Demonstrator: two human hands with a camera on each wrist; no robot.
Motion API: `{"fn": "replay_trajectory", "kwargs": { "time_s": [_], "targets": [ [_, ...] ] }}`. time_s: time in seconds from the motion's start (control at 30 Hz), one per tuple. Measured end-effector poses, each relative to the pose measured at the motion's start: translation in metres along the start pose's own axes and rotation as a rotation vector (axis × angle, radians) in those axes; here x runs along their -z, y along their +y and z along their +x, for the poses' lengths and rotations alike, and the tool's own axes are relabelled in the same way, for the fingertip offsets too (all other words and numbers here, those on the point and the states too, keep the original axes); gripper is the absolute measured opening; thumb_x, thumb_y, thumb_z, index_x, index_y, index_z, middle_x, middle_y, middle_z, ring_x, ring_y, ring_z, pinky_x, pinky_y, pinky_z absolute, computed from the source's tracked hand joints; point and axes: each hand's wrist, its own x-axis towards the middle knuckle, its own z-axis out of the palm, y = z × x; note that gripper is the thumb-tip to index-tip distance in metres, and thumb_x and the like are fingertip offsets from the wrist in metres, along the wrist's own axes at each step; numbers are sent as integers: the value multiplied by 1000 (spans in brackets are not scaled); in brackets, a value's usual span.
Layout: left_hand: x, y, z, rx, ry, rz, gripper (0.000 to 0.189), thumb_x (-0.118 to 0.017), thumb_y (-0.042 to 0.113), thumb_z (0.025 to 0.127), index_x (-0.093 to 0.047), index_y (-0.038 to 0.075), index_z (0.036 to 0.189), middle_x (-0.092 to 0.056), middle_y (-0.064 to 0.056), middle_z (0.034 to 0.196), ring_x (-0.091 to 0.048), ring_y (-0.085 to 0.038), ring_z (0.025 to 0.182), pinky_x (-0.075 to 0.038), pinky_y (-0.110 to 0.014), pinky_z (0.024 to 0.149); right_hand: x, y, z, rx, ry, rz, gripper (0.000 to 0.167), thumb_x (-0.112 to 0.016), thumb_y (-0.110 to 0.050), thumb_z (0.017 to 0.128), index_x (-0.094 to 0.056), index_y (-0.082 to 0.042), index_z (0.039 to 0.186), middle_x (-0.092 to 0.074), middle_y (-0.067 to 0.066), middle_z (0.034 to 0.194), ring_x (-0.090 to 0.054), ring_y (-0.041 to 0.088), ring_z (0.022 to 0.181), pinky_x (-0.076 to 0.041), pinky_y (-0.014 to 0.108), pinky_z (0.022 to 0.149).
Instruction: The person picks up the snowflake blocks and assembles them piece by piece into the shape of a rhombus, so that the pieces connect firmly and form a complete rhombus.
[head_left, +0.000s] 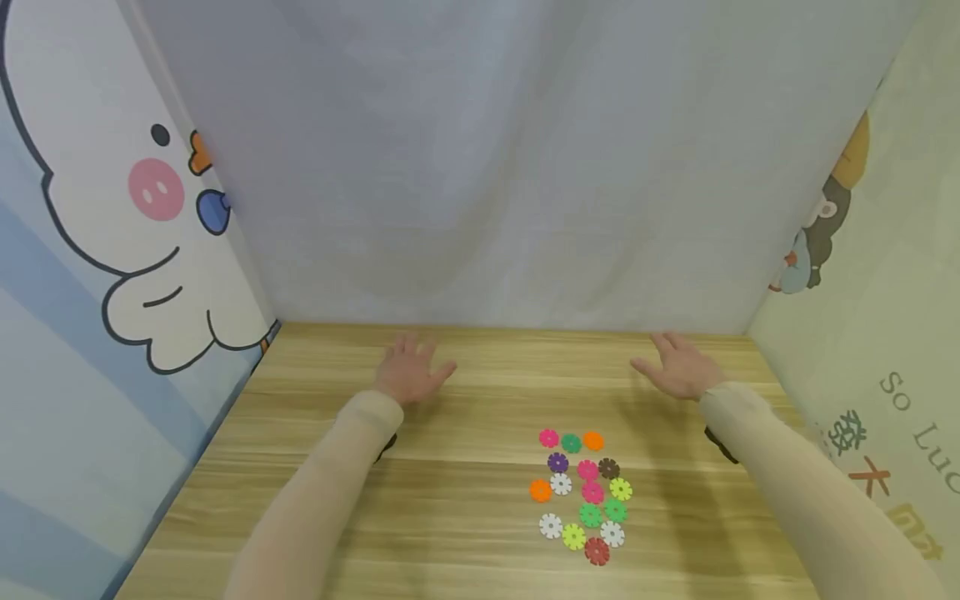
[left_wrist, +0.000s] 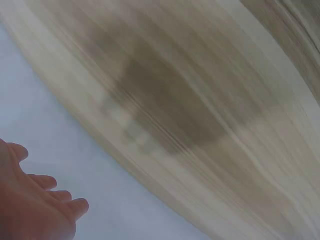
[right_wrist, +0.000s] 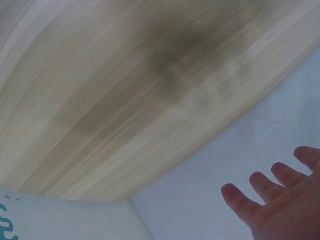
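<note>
My left hand [head_left: 411,372] is held above the far left part of the wooden table, fingers spread and nothing in them. Over the far right part, my right hand [head_left: 681,368] is spread the same way and holds nothing. Both cast shadows on the wood in the wrist views. Between the forearms, nearer to me and right of centre, lie several flat notched plastic discs, among them an orange disc [head_left: 540,491], a purple disc [head_left: 558,462], a brown disc [head_left: 609,468], a white disc [head_left: 551,526] and a red disc [head_left: 597,551]. Neither hand touches them.
The wooden table [head_left: 465,500] ends at a pale grey curtain [head_left: 495,167] along its back edge. A cartoon-printed panel [head_left: 75,333] stands on the left, and a pale printed panel [head_left: 862,350] on the right. A dark band [head_left: 722,445] shows under the right wrist.
</note>
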Motion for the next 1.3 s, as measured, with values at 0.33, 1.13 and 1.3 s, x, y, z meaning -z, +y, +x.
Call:
{"fn": "replay_trajectory", "kwargs": {
  "time_s": [0.33, 1.13, 1.3],
  "targets": [
    [-12, 26, -2, -59, 12, -38, 81, -43, 64, 91, -29, 10, 149, -28, -29, 146, -23, -49, 133, -22, -56, 106, -13, -6, -4, 36, -20, 14, 85, -58, -49, 91, -24, 11, 142, -31, 41, 135, -37, 54, 120, -34, 61, 94],
    [-54, 109, -3, -205, -183, -392, 50, -76, 33, 81, -63, 6, 121, -62, -10, 116, -57, -23, 105, -46, -37, 89, -62, -68, -4, 157, -145, 199, 43, -77, -28, 81, -63, 2, 110, -63, 10, 101, -59, 27, 95, -47, 44, 84],
    [-62, 124, -5, -210, -198, -431, 45, -78, 27, 78, -66, 9, 117, -64, -8, 109, -57, -19, 97, -47, -34, 85, -67, -79, -6, 148, -177, 258, 40, -81, -25, 76, -66, -3, 106, -64, 5, 99, -59, 23, 94, -47, 42, 86]
  ]
}}
